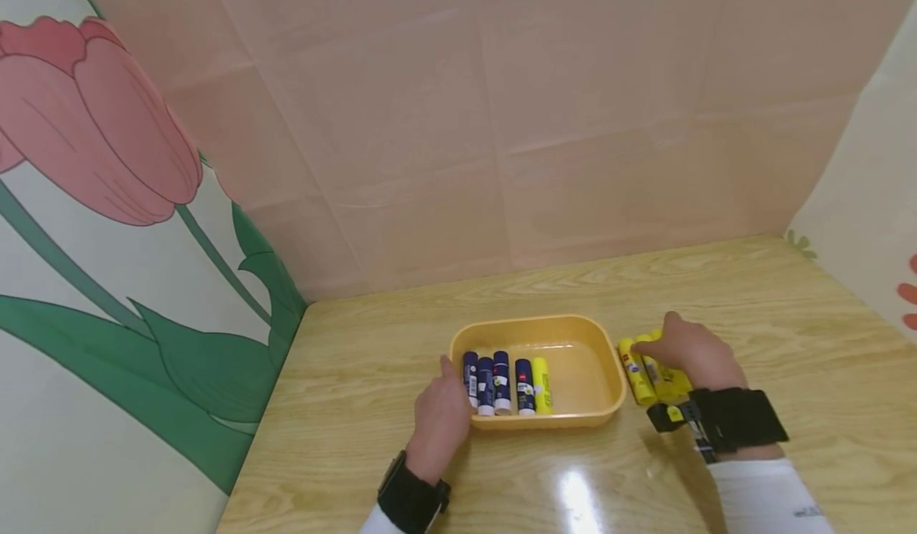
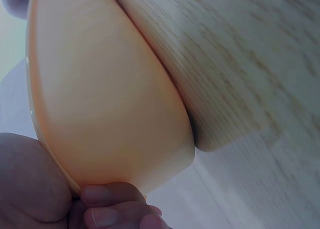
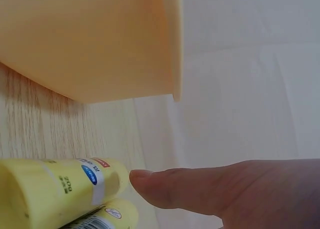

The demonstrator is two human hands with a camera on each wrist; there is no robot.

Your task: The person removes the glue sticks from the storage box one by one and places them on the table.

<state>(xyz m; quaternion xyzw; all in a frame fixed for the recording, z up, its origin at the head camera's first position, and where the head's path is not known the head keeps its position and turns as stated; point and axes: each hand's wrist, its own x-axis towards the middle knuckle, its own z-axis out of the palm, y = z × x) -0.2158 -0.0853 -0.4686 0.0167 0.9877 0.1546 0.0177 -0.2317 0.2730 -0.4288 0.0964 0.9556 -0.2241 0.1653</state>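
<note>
A yellow-orange plastic tray [image 1: 583,367] sits on the table. Several navy glue sticks [image 1: 485,387] and one yellow glue stick [image 1: 541,391] lie in its left half. My left hand [image 1: 440,415] grips the tray's near-left rim; in the left wrist view its thumb and curled fingers meet at the edge of the tray wall [image 2: 110,104]. Right of the tray, several yellow glue sticks [image 1: 636,372] lie side by side. Over these is my right hand [image 1: 695,352], its thumb extended with the tip right at the end of one yellow glue stick [image 3: 65,189]. Its other fingers are largely hidden.
The wood-grain table [image 1: 358,407] ends at a pinkish covered wall [image 1: 401,160] behind the tray. To the left stands a panel with a painted tulip [image 1: 136,128], and a white panel [image 1: 874,176] is at the right. Both wrists wear black straps.
</note>
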